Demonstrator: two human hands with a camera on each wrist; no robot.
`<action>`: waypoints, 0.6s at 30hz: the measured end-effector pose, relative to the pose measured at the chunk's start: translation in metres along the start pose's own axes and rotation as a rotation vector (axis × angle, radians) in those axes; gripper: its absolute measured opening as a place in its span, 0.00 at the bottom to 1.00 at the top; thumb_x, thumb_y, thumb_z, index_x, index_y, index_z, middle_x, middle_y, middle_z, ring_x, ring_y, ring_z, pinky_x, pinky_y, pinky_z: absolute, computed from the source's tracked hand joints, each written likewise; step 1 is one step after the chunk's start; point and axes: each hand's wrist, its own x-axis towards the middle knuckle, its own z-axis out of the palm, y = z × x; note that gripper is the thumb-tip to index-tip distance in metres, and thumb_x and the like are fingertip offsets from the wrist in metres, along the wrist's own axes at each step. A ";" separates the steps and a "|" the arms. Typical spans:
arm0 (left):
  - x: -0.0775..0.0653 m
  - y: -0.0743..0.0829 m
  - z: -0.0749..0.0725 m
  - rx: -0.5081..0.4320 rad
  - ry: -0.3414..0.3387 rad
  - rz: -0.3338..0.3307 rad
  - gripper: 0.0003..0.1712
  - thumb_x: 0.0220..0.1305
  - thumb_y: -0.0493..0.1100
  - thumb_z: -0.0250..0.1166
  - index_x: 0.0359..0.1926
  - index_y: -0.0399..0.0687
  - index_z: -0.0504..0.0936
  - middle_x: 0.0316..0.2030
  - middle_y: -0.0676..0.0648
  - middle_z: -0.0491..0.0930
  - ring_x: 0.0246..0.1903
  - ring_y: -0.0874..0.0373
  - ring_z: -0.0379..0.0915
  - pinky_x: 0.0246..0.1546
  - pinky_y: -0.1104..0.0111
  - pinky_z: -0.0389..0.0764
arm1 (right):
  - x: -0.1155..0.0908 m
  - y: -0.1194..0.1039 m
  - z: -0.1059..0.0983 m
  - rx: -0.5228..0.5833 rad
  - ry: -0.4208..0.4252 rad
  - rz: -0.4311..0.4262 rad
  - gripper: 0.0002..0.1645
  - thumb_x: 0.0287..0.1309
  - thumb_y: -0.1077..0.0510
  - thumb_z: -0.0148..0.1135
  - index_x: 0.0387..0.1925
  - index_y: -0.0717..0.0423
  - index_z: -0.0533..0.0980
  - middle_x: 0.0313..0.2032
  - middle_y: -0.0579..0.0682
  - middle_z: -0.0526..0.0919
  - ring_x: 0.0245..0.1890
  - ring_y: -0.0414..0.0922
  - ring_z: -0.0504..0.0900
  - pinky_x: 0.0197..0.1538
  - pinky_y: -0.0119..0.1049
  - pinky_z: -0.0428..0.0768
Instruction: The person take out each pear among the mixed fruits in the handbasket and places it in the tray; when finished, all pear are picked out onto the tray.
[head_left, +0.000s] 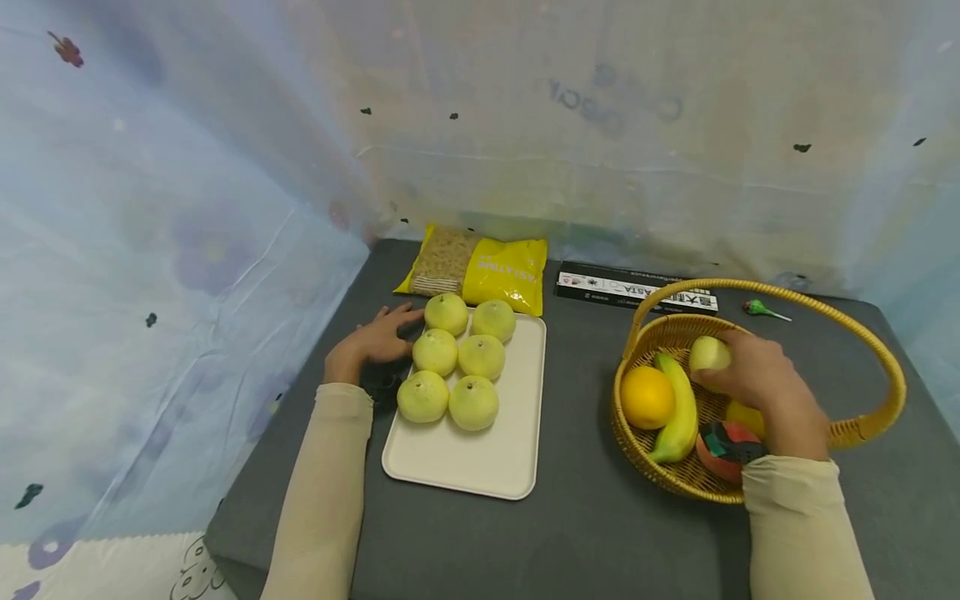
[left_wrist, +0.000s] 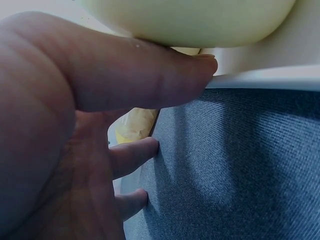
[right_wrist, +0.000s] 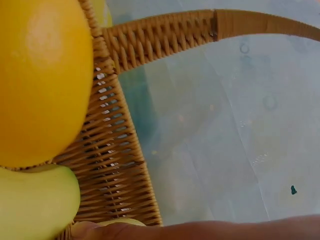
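Note:
On a cream tray [head_left: 506, 462] lie several round pale yellow-green fruits [head_left: 482, 357] in two columns. My left hand [head_left: 378, 337] is at the tray's left edge with its fingers spread. In the left wrist view its thumb [left_wrist: 150, 70] lies along the underside of one fruit [left_wrist: 200, 22], and other fingertips meet the dark cloth. Inside the wicker basket [head_left: 637, 467] my right hand [head_left: 761, 375] grips a pale yellow-green fruit [head_left: 708, 357]. Beside it lie an orange [head_left: 648, 398], a banana [head_left: 681, 412] and a red fruit [head_left: 722, 467]. A yellow fruit [head_left: 744, 417] is partly hidden under the wrist.
The basket's tall handle [head_left: 832, 321] arches over the right hand. Behind the tray lies a yellow bag of pasta [head_left: 480, 265]. A black box [head_left: 630, 287] and a green lollipop [head_left: 761, 308] lie at the back of the grey table [head_left: 585, 533].

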 end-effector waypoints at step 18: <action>-0.001 -0.002 0.002 -0.003 0.006 0.005 0.45 0.78 0.48 0.61 0.90 0.60 0.55 0.90 0.42 0.37 0.87 0.31 0.21 0.74 0.18 0.26 | -0.031 -0.026 0.000 0.083 0.121 -0.095 0.51 0.66 0.41 0.76 0.78 0.61 0.66 0.58 0.73 0.82 0.40 0.63 0.82 0.33 0.45 0.80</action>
